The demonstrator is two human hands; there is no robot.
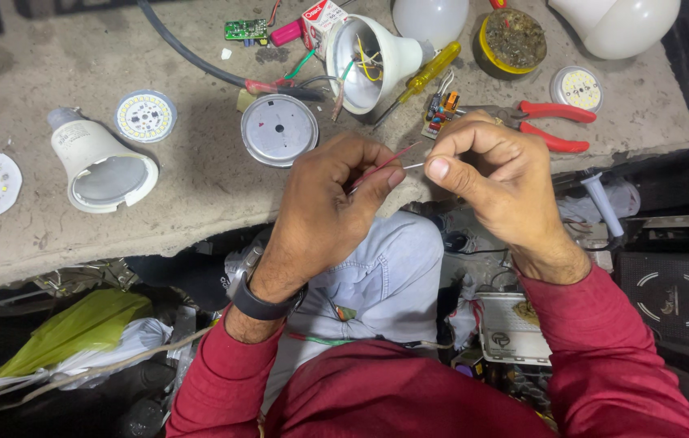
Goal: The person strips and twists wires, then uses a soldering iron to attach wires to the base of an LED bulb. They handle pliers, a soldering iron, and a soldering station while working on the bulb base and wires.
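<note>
My left hand point(336, 195) pinches a thin red wire point(385, 165) between thumb and fingers, just past the near edge of the grey workbench point(198, 178). My right hand point(494, 166) pinches the bare metal end of that same wire point(412, 166) from the other side. Both hands sit close together above my knee. A dark watch is on my left wrist. An open white bulb housing point(365, 61) with loose wires inside lies beyond the hands, beside a round metal disc point(279, 130).
Red-handled pliers point(551, 122), a yellow screwdriver point(430, 73), a small circuit board point(440, 109), round LED plates point(145, 116) and a second empty bulb housing point(101, 162) lie on the bench. A yellow tin point(512, 39) and white bulb domes sit at the back.
</note>
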